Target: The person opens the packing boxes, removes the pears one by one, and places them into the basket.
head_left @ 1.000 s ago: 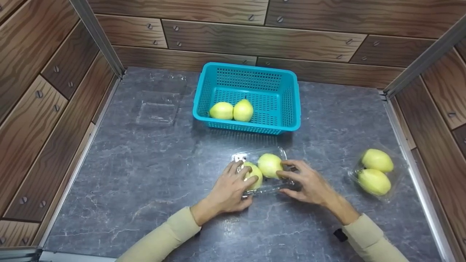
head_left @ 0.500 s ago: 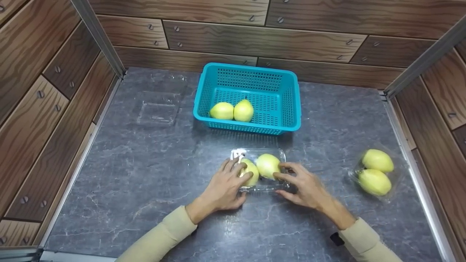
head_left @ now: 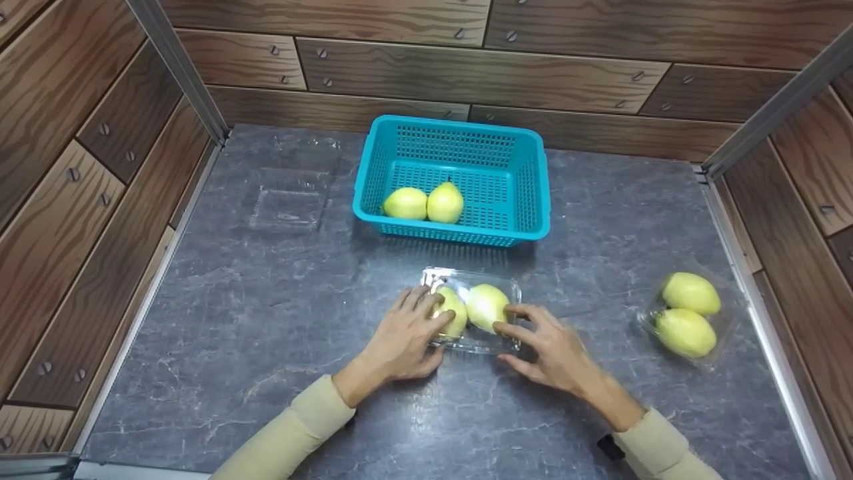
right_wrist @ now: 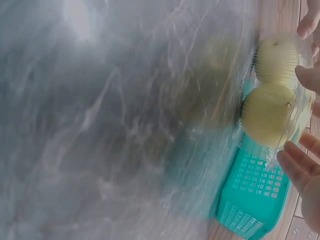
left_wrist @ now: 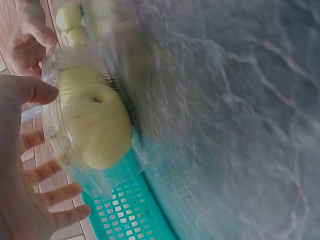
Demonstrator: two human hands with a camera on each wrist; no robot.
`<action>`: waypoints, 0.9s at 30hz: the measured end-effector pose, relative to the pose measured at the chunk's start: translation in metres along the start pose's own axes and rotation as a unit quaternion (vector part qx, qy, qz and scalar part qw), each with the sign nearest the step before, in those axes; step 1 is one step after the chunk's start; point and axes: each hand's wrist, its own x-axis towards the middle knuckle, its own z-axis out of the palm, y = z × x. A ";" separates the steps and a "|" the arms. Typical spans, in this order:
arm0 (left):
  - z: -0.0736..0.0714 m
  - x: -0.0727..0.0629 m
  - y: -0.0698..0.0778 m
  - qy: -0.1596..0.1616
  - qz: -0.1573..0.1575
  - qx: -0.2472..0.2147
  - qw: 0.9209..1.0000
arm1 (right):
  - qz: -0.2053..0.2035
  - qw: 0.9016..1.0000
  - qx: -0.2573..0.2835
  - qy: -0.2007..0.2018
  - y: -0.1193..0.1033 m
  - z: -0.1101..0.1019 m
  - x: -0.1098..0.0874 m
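Two yellow-green pears lie side by side in a clear plastic clamshell box (head_left: 476, 344) at the middle of the table; its lid seems to lie down over them. At its left end, my left hand (head_left: 400, 337) holds the box, fingers spread over the top and thumb at the front edge. On the opposite end my right hand (head_left: 553, 350) grips likewise, thumb at the front rim. In the left wrist view, one pear (left_wrist: 100, 127) shows through the plastic wall. The right wrist view shows the other pear (right_wrist: 267, 115) beside the fingertips.
Behind the box stands a turquoise basket (head_left: 530, 230) with two pears (head_left: 445, 203) in it. Another clear box with two pears (head_left: 686, 333) is at the right edge. Clear plastic packaging (head_left: 286, 208) lies at the back left. Wood-patterned walls surround the table.
The box's lid, tilted a second ago, now looks level over the pears. Both hands and the box have shifted slightly to the left. The basket and the other box have stayed put.
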 end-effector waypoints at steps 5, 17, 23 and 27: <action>-0.001 0.000 -0.004 0.000 -0.003 0.003 1.000 | 0.004 1.000 -0.001 0.003 -0.006 0.001 0.000; -0.003 0.000 -0.011 -0.007 -0.011 -0.003 1.000 | 0.019 1.000 -0.012 0.010 -0.022 0.007 0.001; -0.005 -0.001 -0.017 -0.014 -0.009 0.009 1.000 | 0.024 0.999 -0.013 0.027 -0.031 0.013 0.004; -0.007 -0.003 -0.020 -0.025 -0.008 0.010 1.000 | 0.028 0.999 -0.017 0.030 -0.036 0.017 0.005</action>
